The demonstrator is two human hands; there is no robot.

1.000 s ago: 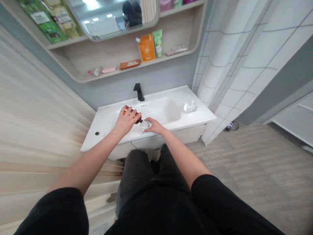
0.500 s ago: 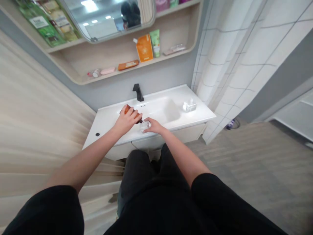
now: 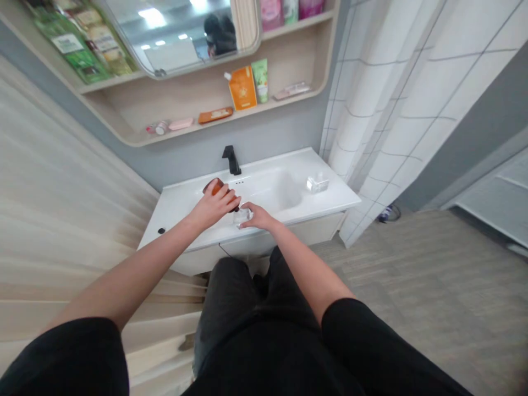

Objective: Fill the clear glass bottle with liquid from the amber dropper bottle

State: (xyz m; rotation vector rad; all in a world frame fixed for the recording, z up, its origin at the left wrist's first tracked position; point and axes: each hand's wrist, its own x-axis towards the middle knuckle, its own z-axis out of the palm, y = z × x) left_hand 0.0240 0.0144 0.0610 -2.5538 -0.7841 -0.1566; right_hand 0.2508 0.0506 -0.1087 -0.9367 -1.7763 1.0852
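The bottle (image 3: 213,185) is reddish brown with a dark tip (image 3: 236,209), the small container (image 3: 242,216) colourless and clear, the basin (image 3: 284,190) plain white, the faucet (image 3: 231,160) solid black. The pouch (image 3: 243,89) is orange, the tube (image 3: 260,81) light green, the shelf (image 3: 152,102) pale beige, the wall (image 3: 280,129) blue-grey. The right-hand curtain (image 3: 408,99) shows grey grid lines on white, the left-hand curtain (image 3: 61,192) is cream, and the floor (image 3: 437,280) is streaked grey-brown.

Bright, soft light, white glare in the mirror (image 3: 181,34), stretched edges

Dark-tipped amber bottle (image 3: 213,186) aslant, tip downward at a small clear container (image 3: 239,218).
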